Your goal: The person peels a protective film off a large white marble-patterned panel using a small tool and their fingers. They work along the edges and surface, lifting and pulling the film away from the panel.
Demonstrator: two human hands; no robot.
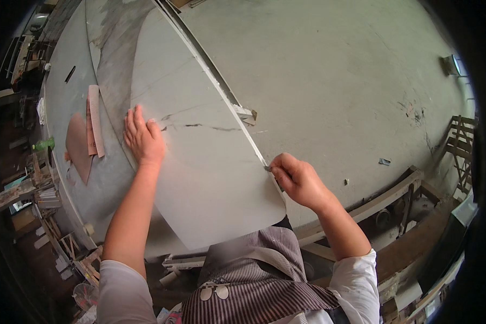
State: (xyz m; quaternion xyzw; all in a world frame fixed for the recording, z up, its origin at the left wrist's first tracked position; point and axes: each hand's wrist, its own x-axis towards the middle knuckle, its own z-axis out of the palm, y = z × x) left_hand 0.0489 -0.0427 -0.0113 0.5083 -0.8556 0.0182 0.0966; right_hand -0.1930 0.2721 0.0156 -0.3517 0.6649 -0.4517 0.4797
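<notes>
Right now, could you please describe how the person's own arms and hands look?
The left hand and right hand wear no gloves, and no watch shows. The left forearm and right forearm are bare. The left sleeve and right sleeve are white and end near the elbows.

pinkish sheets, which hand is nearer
Left: the left hand, on the pale panel, is right of the sheets; the right hand is farther right, at the panel's edge.

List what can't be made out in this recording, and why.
In the head view:
- Small grey thing at the right hand: its shape, mostly covered by fingers.
- Left hand's palm: hidden behind its back.
- White edge strip's far end: cut off by the top edge.
- Pale panel's underside: covered by its upper face.
</notes>
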